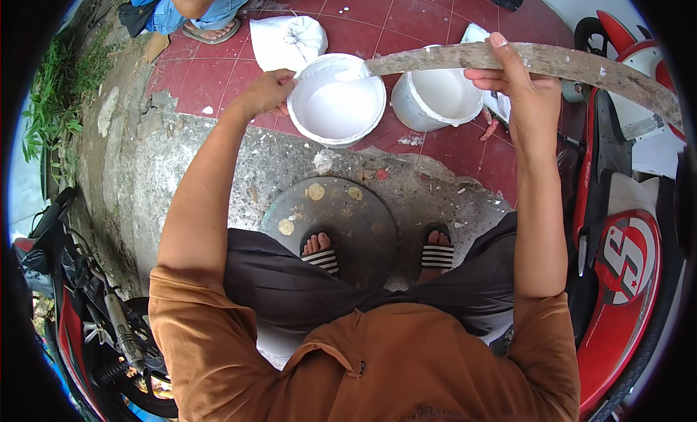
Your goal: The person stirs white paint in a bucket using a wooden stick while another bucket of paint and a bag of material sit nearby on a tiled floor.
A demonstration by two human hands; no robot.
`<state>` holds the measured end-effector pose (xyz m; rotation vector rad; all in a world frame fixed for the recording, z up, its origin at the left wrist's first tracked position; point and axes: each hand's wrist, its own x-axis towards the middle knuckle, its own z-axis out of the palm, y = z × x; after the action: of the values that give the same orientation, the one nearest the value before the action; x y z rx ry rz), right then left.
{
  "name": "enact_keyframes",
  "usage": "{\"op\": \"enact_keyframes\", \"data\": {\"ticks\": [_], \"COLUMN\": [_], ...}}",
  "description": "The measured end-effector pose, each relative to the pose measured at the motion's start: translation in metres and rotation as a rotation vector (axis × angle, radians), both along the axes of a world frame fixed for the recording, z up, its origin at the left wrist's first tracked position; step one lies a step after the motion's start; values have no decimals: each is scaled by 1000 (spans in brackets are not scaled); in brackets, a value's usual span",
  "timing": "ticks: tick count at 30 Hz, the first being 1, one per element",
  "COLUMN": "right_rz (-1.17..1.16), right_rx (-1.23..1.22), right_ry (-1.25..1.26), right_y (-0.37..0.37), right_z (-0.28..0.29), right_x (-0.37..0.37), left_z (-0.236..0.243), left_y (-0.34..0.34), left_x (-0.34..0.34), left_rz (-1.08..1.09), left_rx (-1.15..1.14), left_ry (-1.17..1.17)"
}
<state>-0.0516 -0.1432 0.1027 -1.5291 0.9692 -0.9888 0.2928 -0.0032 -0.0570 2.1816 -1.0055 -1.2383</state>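
My left hand (265, 95) grips the left rim of a white bucket (336, 140), its fingers closed at the edge. A smooth, pale white liquid (337, 110) that looks like paint fills part of this bucket. In my right hand (528, 81) is a long, worn wooden slat (450, 57), held between thumb and fingers. Its white-coated end reaches over the bucket's far right side and touches down at the liquid. The slat's other end extends right, toward a red motorbike. Beside the first bucket stands a second white bucket (421, 111), smeared on its outside and pale inside.
A tied white sack (289, 41) lies behind the buckets on red tiles (363, 34). Another person's sandalled foot (210, 34) is at the far left. Motorbikes flank me, a red one (617, 277) at right and a dark one (120, 335) at left. A round lid (327, 211) lies underfoot.
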Motion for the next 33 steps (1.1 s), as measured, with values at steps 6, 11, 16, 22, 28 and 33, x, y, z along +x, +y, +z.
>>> {"op": "enact_keyframes", "data": {"ticks": [6, 11, 16, 22, 28, 33], "right_rz": [-74, -116, -168, -120, -76, -19], "right_rx": [36, 13, -4, 31, 99, 108], "right_ry": [-62, -95, -112, -109, -62, -48], "right_y": [-17, -33, -35, -27, -14, -2], "right_z": [11, 22, 27, 21, 12, 4], "right_x": [-20, -48, -58, -55, -42, -27], "left_z": [-5, -4, -4, 1, 8, 25], "left_y": [1, -2, 1, -3, -4, -9], "left_x": [3, 1, 3, -1, -3, -7], "left_rz": [1, 14, 4, -2, 3, -131], "left_rx": [-21, -5, -14, 1, 48, 11], "left_ry": [1, 17, 1, -17, -45, -433]}}
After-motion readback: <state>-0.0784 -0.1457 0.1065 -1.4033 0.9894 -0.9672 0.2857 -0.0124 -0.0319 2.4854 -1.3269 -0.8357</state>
